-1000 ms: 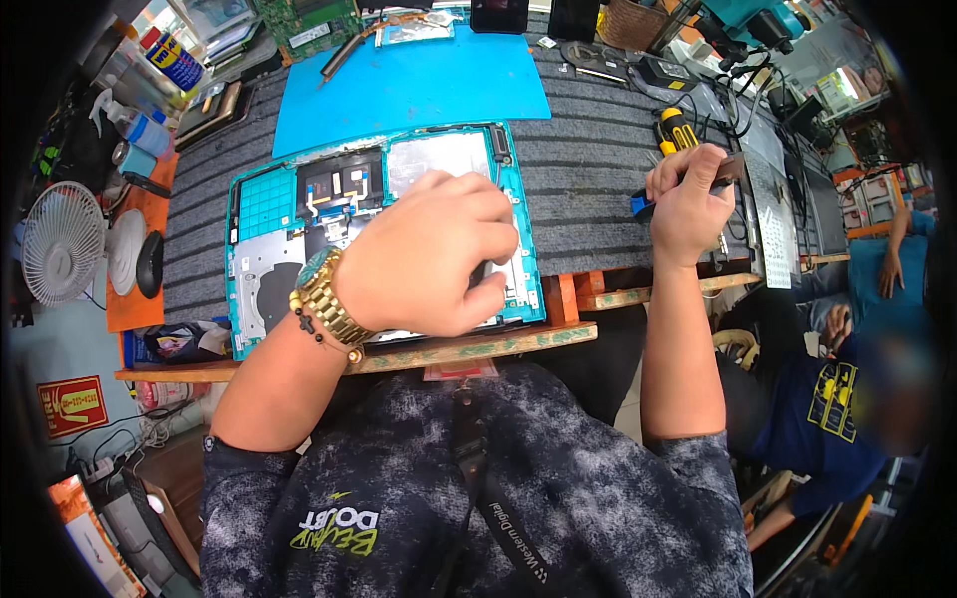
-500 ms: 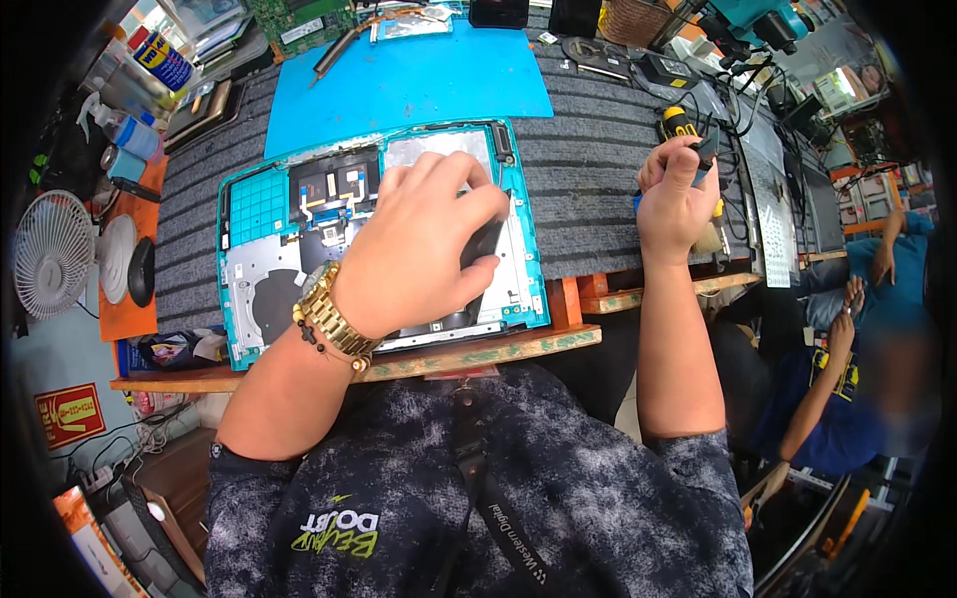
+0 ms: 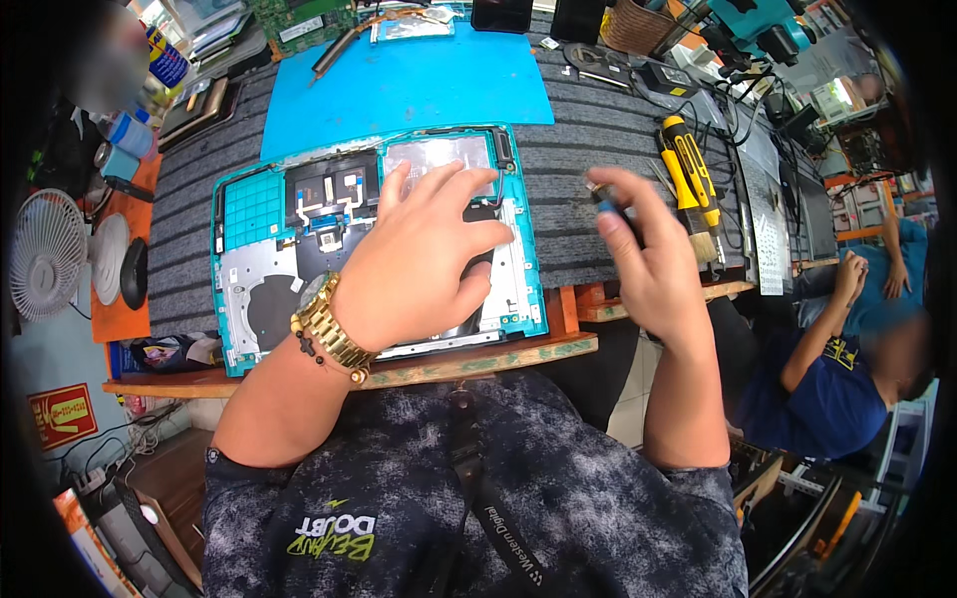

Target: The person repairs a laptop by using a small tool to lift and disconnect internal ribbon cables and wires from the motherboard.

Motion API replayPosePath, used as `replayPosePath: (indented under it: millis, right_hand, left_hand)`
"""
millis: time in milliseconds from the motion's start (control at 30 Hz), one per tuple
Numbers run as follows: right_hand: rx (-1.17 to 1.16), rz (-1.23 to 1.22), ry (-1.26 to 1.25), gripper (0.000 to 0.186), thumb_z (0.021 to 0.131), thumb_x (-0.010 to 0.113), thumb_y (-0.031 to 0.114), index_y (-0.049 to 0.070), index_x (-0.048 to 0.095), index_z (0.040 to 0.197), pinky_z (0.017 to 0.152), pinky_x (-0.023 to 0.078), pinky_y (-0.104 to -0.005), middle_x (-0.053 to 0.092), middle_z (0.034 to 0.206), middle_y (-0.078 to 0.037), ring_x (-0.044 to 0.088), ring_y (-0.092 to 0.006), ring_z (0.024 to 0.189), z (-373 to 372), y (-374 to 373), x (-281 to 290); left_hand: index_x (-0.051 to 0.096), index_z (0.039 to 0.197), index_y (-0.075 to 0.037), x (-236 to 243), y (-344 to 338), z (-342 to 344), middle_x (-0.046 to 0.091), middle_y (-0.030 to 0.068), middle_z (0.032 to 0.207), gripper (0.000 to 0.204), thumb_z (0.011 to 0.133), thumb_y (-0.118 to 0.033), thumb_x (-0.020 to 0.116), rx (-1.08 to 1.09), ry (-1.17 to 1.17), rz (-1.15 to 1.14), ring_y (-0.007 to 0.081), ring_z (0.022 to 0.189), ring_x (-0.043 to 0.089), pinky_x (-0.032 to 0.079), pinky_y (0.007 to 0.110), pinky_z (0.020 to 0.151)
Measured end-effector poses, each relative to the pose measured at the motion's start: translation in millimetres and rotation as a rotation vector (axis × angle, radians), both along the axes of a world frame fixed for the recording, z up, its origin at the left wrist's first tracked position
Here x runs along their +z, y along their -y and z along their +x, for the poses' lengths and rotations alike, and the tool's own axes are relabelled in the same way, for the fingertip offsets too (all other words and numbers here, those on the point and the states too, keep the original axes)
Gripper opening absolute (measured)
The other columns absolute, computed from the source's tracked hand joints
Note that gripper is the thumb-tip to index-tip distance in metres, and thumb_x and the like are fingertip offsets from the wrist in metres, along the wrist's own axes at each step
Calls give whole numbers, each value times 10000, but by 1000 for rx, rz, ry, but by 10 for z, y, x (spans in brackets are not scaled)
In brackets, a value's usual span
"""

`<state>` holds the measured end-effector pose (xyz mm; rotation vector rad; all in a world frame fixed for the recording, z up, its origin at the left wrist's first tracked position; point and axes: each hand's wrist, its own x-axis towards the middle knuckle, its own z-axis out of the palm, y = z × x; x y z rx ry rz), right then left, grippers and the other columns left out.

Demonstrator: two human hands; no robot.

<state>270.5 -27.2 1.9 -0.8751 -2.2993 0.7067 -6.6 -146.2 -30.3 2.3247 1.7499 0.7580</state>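
Observation:
My left hand (image 3: 409,259) rests over an opened teal laptop chassis (image 3: 249,204) with exposed inner panels, its fingers spread across the right half and hiding part of a black component. In my right hand (image 3: 653,259), right of the chassis, is a small dark-and-blue tool (image 3: 610,204), partly hidden by the fingers. Behind that hand lie two yellow-and-black tools (image 3: 693,169) and a brush (image 3: 706,244) on the grey ribbed mat (image 3: 578,149).
A blue mat (image 3: 404,85), green circuit board (image 3: 299,25) and cables (image 3: 758,110) occupy the back. A white fan (image 3: 48,254), bottles (image 3: 130,135) and black mouse (image 3: 133,274) stand left. Two other people (image 3: 817,399) are at the right, beside the wooden bench edge (image 3: 169,384).
My right hand has moved left and down toward the chassis with the small tool. My left fingers have spread and straightened somewhat over the chassis.

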Motion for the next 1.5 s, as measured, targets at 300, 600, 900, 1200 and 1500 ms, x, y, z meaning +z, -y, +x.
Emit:
replayPosePath:
  millis: [300,600,900,1200,1500]
  right_hand:
    - [-3,-58,273,358,1093,805,65,64,803,1451,1023,627,-493,786,1319,-183,783,-458,1188,-167,261,56]
    - [38,-53,319,335,1093,797,93,66,822,1426,1049,636,-507,808,1395,-167,791,-454,1240,-297,231,95]
    - [80,-22,343,324,1089,790,115,74,821,1408,1025,650,-530,831,1368,-154,798,-459,1216,-285,139,134]
    - [128,32,404,274,1092,771,144,91,817,1357,886,673,-565,827,1290,-140,823,-456,1055,-337,94,211]
    - [68,56,461,248,1097,771,131,97,811,1339,837,684,-558,821,1292,-126,829,-448,999,-423,192,258]
  left_hand:
    - [908,1178,-179,-101,-81,24,752,112,1517,207,1012,-303,899,78,94,44,378,1468,679,354,735,1331]
    - [692,1515,-95,-141,-225,89,626,236,1644,663,948,-350,926,232,75,-5,472,1606,543,353,708,1347]
    - [498,1803,-49,-26,-399,-62,413,341,1887,1002,988,-500,868,185,-129,-142,557,1795,312,203,780,1437]
    - [470,1791,31,-62,-555,-49,431,304,1888,1075,965,-537,858,207,-188,-188,523,1784,353,278,802,1404]
    - [515,1725,58,40,-595,-39,552,267,1719,1066,904,-482,927,192,-144,-206,472,1649,507,404,792,1338]
